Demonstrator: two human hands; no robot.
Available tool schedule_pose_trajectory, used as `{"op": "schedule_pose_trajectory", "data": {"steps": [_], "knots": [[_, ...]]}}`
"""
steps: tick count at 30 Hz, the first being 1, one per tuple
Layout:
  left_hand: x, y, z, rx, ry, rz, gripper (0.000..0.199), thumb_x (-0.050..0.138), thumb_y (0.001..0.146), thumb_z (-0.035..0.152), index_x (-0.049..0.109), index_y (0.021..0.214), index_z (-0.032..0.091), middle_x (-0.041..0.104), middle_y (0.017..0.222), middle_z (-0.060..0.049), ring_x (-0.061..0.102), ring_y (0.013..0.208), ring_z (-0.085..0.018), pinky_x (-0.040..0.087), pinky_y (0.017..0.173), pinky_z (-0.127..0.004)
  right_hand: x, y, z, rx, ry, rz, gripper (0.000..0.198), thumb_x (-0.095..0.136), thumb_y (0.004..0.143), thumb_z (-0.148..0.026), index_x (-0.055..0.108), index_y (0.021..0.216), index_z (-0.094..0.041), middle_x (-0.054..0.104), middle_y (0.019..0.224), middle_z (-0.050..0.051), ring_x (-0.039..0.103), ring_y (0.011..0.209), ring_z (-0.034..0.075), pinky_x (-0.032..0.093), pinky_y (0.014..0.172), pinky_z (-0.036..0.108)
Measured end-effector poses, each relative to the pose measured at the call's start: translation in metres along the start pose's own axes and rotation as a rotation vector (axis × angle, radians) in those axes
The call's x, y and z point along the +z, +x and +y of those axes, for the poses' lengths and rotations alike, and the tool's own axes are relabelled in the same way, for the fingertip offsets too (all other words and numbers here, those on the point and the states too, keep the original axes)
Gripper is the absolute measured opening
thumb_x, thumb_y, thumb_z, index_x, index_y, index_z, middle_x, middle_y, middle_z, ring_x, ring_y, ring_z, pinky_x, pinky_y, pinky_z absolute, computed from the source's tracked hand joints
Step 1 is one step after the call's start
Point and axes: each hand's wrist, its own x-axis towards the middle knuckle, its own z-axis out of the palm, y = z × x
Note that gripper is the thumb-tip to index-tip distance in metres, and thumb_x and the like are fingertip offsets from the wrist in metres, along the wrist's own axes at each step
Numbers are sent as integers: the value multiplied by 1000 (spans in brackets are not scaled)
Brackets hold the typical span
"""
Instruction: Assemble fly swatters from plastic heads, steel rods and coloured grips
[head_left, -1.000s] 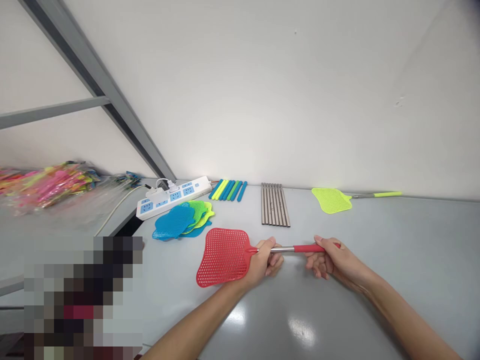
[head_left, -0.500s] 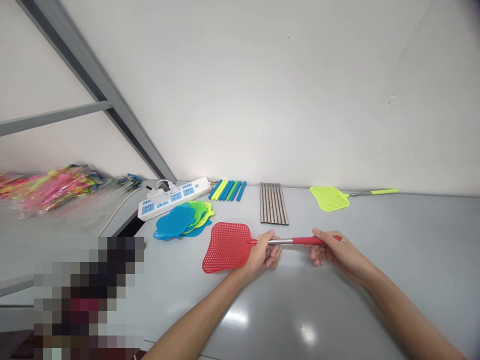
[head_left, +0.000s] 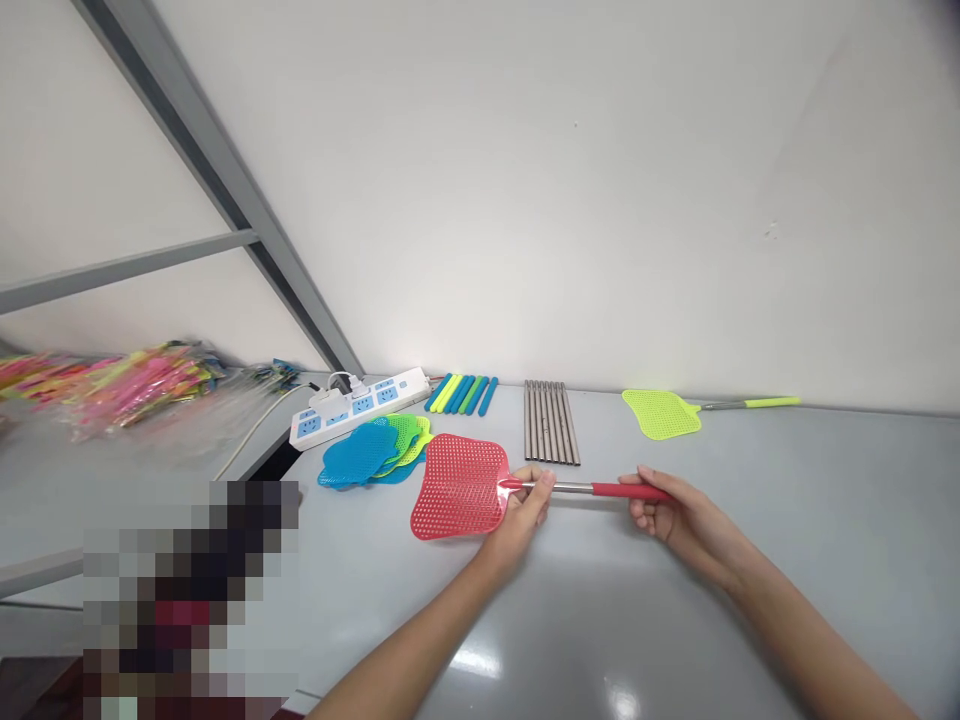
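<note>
A red swatter (head_left: 461, 488) is lying level across the person's two hands, over the near middle of a grey table (head_left: 817, 520), its mesh head pointing left and its red handle pointing right. The left hand (head_left: 529, 503) is closing around the metal shaft just beside the head, thumb on top. The right hand (head_left: 679, 515) is pinching the far end of the handle between thumb and fingers, the lower fingers curling loosely beneath.

Behind the left hand, metal tubes (head_left: 552, 422) are lying side by side in a neat row. Left of the red head, and near it, loose mesh heads (head_left: 360, 455) in blue, green and yellow are overlapping in a pile. Just behind them a white power strip (head_left: 349, 412) is sitting at a slant, with plugs in it. Blue, yellow and green grips (head_left: 460, 394) are lying in a row between strip and tubes. Farther right, a yellow swatter (head_left: 664, 414) is resting near the wall (head_left: 570, 220). At far left, clear bags (head_left: 150, 385) are holding brightly coloured pieces, too blurred to identify.
</note>
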Motion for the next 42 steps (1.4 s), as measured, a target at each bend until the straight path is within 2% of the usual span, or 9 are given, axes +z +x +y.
{"op": "schedule_pose_trajectory", "data": {"steps": [3, 7, 11, 15, 17, 21, 25, 36, 42], "knots": [[2, 0, -2, -12, 26, -41, 33, 47, 76, 41, 36, 54, 18, 27, 42, 8, 25, 39, -6, 18, 43, -22, 6, -5, -1, 33, -194, -151, 29, 51, 76, -38, 62, 71, -12, 54, 57, 3, 44, 49, 9, 31, 46, 22], [9, -3, 2, -54, -15, -117, 33, 51, 74, 37, 45, 51, 14, 37, 46, 4, 33, 44, -7, 23, 45, -22, 18, -12, 3, 199, -367, -347, 38, 47, 77, -45, 58, 63, -11, 28, 41, -7, 22, 37, 5, 14, 37, 21], [11, 1, 18, -113, -652, 51, 28, 47, 76, 37, 47, 59, 15, 42, 56, 3, 44, 55, -9, 34, 54, -21, 31, -13, 17, 324, -232, -354, 36, 43, 78, -48, 57, 79, -14, 17, 47, -9, 10, 38, 4, 7, 35, 19], [4, 7, 34, -156, -980, 215, 25, 52, 75, 31, 39, 58, 16, 29, 46, 8, 28, 38, -4, 26, 39, -17, 46, -14, 36, 333, -50, -344, 34, 43, 78, -49, 50, 74, -16, 18, 48, -9, 9, 38, 3, 8, 35, 18], [2, 11, 40, -162, -992, 209, 33, 50, 75, 32, 31, 53, 17, 19, 42, 9, 17, 33, -4, 16, 33, -17, 51, -15, 45, 350, 37, -377, 31, 44, 78, -48, 46, 73, -17, 24, 51, -8, 13, 39, 3, 10, 35, 17], [10, 22, 43, -218, -895, 15, 38, 49, 76, 35, 25, 51, 18, 10, 39, 10, 6, 32, -4, 6, 30, -17, 53, -15, 57, 273, 185, -376, 28, 44, 79, -46, 44, 73, -19, 24, 51, -8, 13, 36, 2, 10, 34, 16], [22, 34, 40, -223, -832, -103, 42, 47, 76, 44, 23, 52, 18, 9, 39, 10, 4, 33, -4, 4, 31, -16, 47, -11, 60, 203, 268, -327, 28, 40, 81, -44, 44, 69, -18, 19, 47, -9, 10, 33, 2, 9, 31, 16], [27, 33, 33, -261, -841, -163, 44, 38, 79, 47, 20, 51, 18, 9, 35, 10, 2, 30, -4, 4, 29, -17, 39, -9, 61, 325, 367, -301, 33, 42, 80, -45, 45, 64, -17, 19, 40, -11, 7, 29, 1, 7, 27, 14], [27, 34, 31, -265, -863, -244, 45, 39, 79, 48, 20, 51, 18, 10, 33, 10, 2, 29, -4, 4, 29, -17, 36, -7, 60, 381, 384, -366, 33, 46, 76, -47, 43, 63, -18, 20, 37, -11, 6, 27, 1, 8, 26, 15]]}}
